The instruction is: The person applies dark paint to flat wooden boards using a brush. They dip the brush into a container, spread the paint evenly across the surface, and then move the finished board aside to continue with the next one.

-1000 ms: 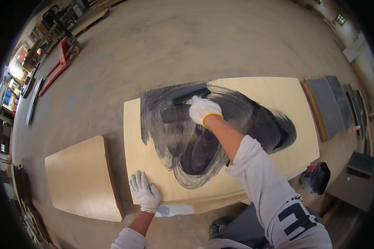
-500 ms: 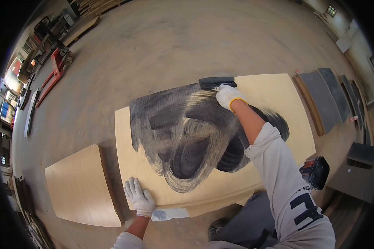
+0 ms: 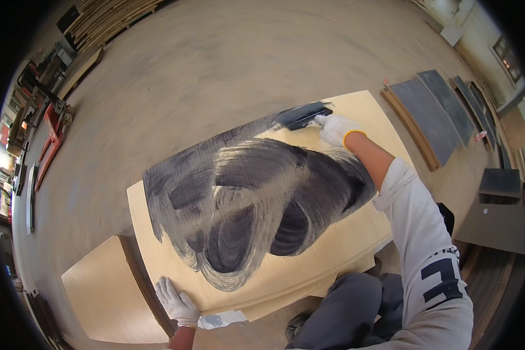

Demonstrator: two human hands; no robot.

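Observation:
A pale plywood board (image 3: 309,271) lies in front of me, its middle covered with swirling strokes of black paint (image 3: 256,175). In a white knitted glove, my right hand (image 3: 336,129) grips a wide black paint brush (image 3: 302,116). The brush presses on the board near its far edge, right of the middle, where fresh dark paint shows. My left hand (image 3: 177,303), gloved too, rests flat on the near left corner of the board with its fingers stretched out. Bare wood shows at the far right and along the near edge.
Another pale board (image 3: 108,300) lies left of mine. Dark panels (image 3: 429,116) are stacked to the right, with smaller dark boards (image 3: 500,183) nearer. A black container (image 3: 447,217) is mostly hidden behind my right sleeve. A red pallet jack (image 3: 52,134) stands far left.
The brush has shifted slightly along the far edge, from lying nearly straight to slanting, and spread more black paint there. My left hand stays on the corner. The whole view has turned somewhat.

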